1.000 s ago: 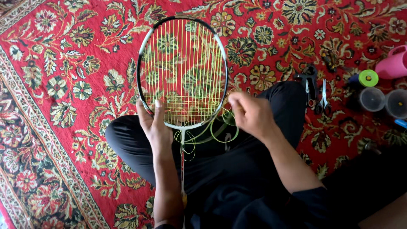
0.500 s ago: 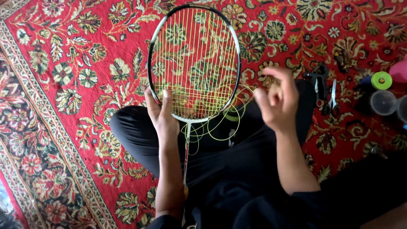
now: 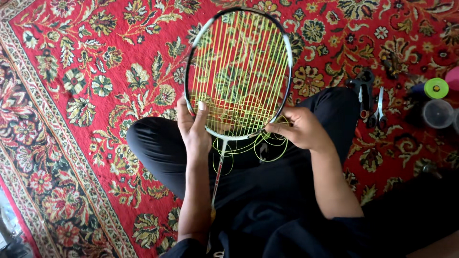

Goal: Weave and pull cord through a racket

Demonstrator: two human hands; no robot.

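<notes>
left hand grips racket | right hand pinches string

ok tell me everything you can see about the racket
The badminton racket has a thin oval frame, dark with white stretches, strung with yellow-green string that looks only partly woven at the bottom. Loose string loops hang below the head. It is held head-away over the lap, its slim shaft running back toward the body. The left hand grips the lower left rim; the right hand pinches string at the lower right rim.
</notes>
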